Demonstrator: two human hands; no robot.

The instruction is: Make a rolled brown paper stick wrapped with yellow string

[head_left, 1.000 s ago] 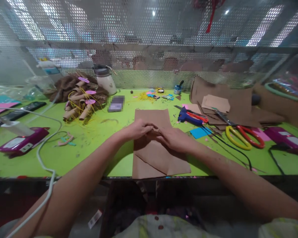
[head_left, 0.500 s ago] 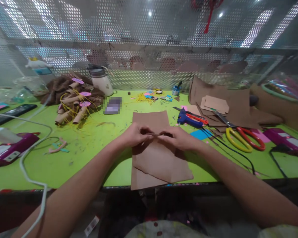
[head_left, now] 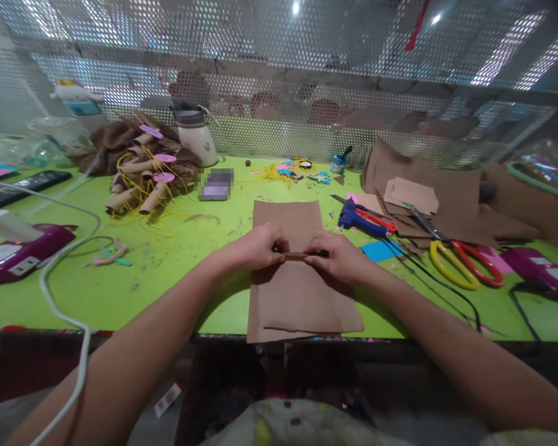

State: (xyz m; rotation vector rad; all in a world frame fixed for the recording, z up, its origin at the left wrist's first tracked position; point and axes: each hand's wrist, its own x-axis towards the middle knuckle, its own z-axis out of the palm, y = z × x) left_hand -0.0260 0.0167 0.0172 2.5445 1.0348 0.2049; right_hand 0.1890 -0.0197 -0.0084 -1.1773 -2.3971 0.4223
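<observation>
A brown paper sheet (head_left: 311, 297) lies in front of me, its far edge curled into a narrow roll between my hands. My left hand (head_left: 267, 246) pinches the left part of that rolled edge with thumb and fingers. On the right part, my right hand (head_left: 331, 253) grips the same edge in a like pinch. Beneath it rests a second brown paper sheet (head_left: 286, 217), flat on the green table (head_left: 177, 291). The fingertips partly hide the roll.
A blue glue gun (head_left: 360, 220) and scissors (head_left: 465, 263) with yellow and red handles lie to the right, near stacked brown paper (head_left: 451, 192). Paper tubes (head_left: 153, 197) with yellow strings are at the left. A white cable (head_left: 56, 303) crosses the left side; a purple power strip (head_left: 28, 251) sits there.
The held sheet has turned slightly and its near edge now lies straighter over the sheet below. Both hands still pinch its far edge. The whole view has shifted a little.
</observation>
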